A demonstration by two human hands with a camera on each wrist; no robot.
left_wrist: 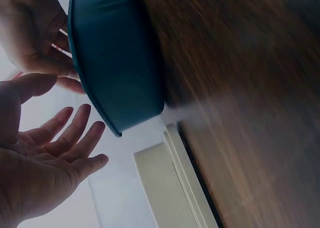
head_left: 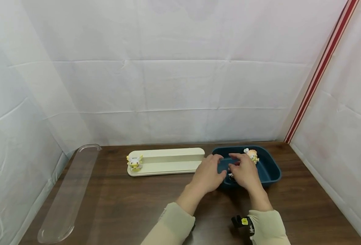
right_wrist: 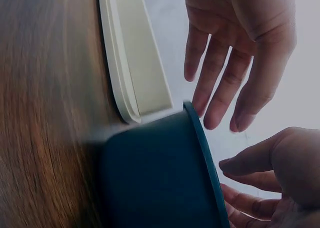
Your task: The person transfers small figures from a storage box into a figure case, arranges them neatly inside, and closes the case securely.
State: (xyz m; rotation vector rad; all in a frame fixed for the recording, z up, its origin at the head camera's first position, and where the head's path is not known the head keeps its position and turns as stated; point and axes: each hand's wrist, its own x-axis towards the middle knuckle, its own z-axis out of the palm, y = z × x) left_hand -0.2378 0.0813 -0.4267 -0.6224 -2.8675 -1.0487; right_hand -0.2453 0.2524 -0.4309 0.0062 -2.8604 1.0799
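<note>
A dark blue bin (head_left: 272,170) stands at the right of the table. My left hand (head_left: 207,173) is over its left end, fingers spread and holding nothing; the left wrist view shows the palm apart from the bin wall (left_wrist: 115,62). Above the bin is my right hand (head_left: 246,172), fingers loosely bent, with nothing visibly gripped. Just under the right thumb lies a small dark-and-white figurine (head_left: 231,176), mostly hidden. Another figurine (head_left: 252,155), orange and white, is in the bin behind the right hand.
Left of the bin sits a long cream display base (head_left: 165,166), with a yellow-and-white figurine (head_left: 134,163) standing on its left end. A clear elongated cover (head_left: 68,197) lies at the table's left. White curtains (head_left: 168,85) hang behind and at both sides.
</note>
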